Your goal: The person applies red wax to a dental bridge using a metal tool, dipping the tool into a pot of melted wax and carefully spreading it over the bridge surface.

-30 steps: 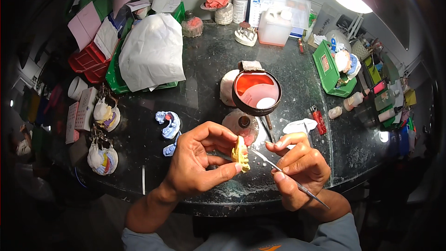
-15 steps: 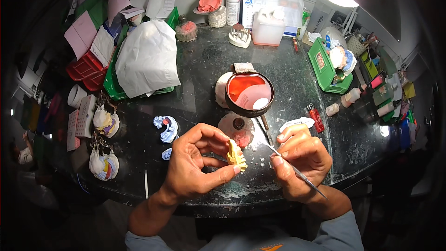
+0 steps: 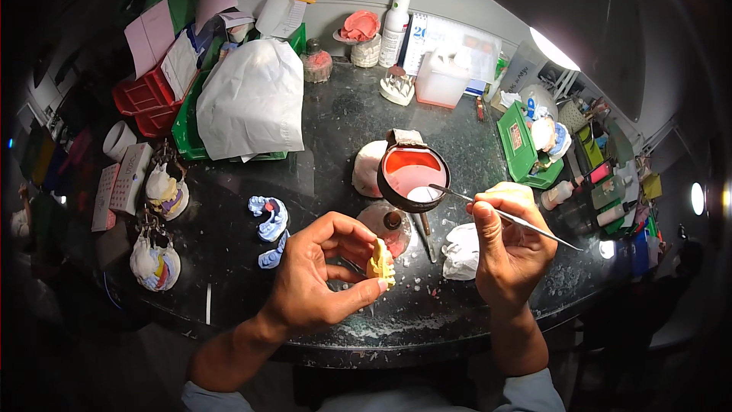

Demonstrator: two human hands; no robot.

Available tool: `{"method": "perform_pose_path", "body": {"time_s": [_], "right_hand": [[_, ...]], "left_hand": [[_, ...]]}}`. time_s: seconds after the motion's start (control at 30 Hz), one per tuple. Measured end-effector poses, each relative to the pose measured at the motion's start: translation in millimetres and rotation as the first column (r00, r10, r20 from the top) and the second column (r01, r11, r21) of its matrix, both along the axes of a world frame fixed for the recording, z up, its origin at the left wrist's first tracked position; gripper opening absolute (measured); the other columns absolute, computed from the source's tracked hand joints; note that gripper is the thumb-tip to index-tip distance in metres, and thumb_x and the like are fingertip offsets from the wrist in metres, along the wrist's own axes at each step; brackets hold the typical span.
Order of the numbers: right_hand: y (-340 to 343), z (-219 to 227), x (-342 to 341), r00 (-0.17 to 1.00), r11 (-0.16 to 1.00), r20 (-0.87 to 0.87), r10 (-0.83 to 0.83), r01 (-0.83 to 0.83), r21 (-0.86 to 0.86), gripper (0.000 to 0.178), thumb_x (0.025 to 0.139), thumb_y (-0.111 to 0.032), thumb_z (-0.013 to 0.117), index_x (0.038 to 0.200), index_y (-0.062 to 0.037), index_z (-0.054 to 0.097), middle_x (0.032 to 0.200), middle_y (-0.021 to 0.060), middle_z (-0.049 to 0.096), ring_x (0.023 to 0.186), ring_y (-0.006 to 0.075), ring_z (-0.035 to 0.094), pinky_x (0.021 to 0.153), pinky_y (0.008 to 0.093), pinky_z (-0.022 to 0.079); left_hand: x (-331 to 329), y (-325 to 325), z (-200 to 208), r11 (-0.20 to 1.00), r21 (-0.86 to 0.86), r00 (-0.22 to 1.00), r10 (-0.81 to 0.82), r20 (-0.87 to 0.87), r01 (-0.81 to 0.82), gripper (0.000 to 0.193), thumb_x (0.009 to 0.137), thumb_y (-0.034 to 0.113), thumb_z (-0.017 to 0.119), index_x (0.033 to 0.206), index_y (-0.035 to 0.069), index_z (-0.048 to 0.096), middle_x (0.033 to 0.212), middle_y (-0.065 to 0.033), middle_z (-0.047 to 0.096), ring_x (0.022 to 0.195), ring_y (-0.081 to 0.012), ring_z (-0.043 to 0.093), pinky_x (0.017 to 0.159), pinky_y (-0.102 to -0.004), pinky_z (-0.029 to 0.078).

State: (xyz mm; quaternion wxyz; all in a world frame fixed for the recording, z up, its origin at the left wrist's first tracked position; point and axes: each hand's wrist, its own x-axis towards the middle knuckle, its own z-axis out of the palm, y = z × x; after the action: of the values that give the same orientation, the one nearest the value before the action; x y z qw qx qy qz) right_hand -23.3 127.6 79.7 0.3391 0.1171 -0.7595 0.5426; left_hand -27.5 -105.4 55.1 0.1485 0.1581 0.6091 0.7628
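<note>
Counter (image 3: 320, 175): dark, speckled with white residue, most heavily along the near edge. At its far left corner, a white sheet (image 3: 252, 99) lies draped over a green tray (image 3: 184, 126).

Left hand (image 3: 316, 278): just in from the near edge, left of centre; gripping a yellow dental model (image 3: 379, 263) between thumb and fingertips, teeth facing right.

Right hand (image 3: 515, 244): in from the near edge, right of centre; closed pen-fashion around a slim metal instrument (image 3: 455, 194).

Toward the far right corner: green box (image 3: 518, 145) with casts inside. Mid-counter: dark round pan (image 3: 408, 205) with red and pink contents. The instrument's tip is over the pan; contact with the contents cannot be told.

Near the left edge, two mounted plaster models (image 3: 155, 259), one beyond the other. Beside the right hand, crumpled white material (image 3: 460, 253). Between left edge and left hand, a blue dental cast (image 3: 268, 217), red spot on it.
</note>
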Motion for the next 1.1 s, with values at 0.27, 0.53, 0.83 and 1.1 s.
{"method": "perform_pose_path", "body": {"time_s": [0.27, 0.53, 0.83, 1.1], "right_hand": [[0.7, -2.7, -2.0, 1.000, 0.999, 0.005, 0.017, -0.017, -0.027, 0.007, 0.093, 0.000, 0.070, 0.096, 0.0034, 0.065, 0.093, 0.0097, 0.062, 0.085, 0.0149, 0.059, 0.078, 0.0266, 0.049], [4.0, -10.1, 8.2, 0.999, 0.983, -0.017, 0.034, -0.036, -0.181, 0.006, 0.098, -0.002, 0.061, 0.098, 0.0025, 0.057, 0.089, 0.0115, 0.062, 0.088, 0.0187, 0.062, 0.088, 0.0343, 0.053], [-9.6, -33.1, 34.3, 0.898, 0.839, 0.049, 0.438, -0.388, -0.381, 0.016, 0.086, 0.004, 0.060, 0.098, -0.0005, 0.049, 0.084, 0.0123, 0.053, 0.115, 0.0337, 0.057, 0.093, 0.0547, 0.061], [-18.7, -33.2, 41.9, 0.880, 0.790, 0.115, 0.460, -0.347, -0.505, 0.016, 0.086, 0.001, 0.066, 0.092, -0.0046, 0.052, 0.077, 0.0066, 0.057, 0.083, 0.0195, 0.060, 0.101, 0.0555, 0.048]], "left_hand": [[0.7, -2.4, 2.1, 1.000, -0.006, 1.000, 0.000, -0.003, 0.000, 0.046, 0.075, -0.006, 0.078, 0.115, -0.001, 0.055, 0.105, -0.0113, 0.065, 0.100, -0.0160, 0.067, 0.079, -0.0292, 0.063], [-0.4, -2.1, 0.2, 1.000, 0.012, 1.000, -0.007, 0.023, 0.007, 0.047, 0.077, -0.008, 0.076, 0.117, -0.002, 0.053, 0.106, -0.0115, 0.065, 0.101, -0.0163, 0.066, 0.086, -0.0319, 0.062], [-1.0, 1.0, -4.5, 0.998, 0.047, 0.998, -0.036, 0.055, 0.034, 0.046, 0.078, -0.010, 0.074, 0.118, -0.004, 0.052, 0.109, -0.0137, 0.064, 0.104, -0.0171, 0.066, 0.089, -0.0344, 0.062], [-1.0, 0.8, -3.5, 0.997, 0.047, 0.995, -0.071, 0.070, 0.068, 0.045, 0.079, -0.012, 0.071, 0.118, -0.005, 0.050, 0.109, -0.0158, 0.064, 0.108, -0.0199, 0.067, 0.091, -0.0359, 0.062]]}}
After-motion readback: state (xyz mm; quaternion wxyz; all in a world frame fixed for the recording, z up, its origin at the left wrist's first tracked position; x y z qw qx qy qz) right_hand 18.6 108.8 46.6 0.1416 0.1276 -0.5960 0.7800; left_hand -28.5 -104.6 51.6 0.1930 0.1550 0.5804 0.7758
